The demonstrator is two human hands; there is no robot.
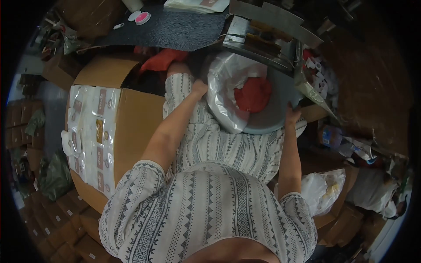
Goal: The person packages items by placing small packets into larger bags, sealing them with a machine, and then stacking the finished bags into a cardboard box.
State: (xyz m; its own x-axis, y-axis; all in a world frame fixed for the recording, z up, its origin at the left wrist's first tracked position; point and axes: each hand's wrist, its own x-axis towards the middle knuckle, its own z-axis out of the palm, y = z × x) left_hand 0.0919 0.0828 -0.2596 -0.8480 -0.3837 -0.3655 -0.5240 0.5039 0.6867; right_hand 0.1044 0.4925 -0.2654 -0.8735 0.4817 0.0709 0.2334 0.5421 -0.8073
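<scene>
A round grey tub [280,87] rests against my lap. A clear plastic bag [222,109] hangs over the left part of its rim and inside wall. Red material [254,94], perhaps cloth, lies in the tub; its kind is hard to make out. My left hand [200,89] is closed at the left side, on the edge of the plastic bag. On the right, my right hand [293,115] grips the tub's rim, with the thumb up and the other fingers partly hidden.
To the left stands a big cardboard box [138,127] with packs of white labelled packets [94,136] on it. Red cloth [164,60] lies beyond my knee. A metal machine [263,39] and a dark mat [175,28] are ahead. A white plastic bag [324,188] sits at right.
</scene>
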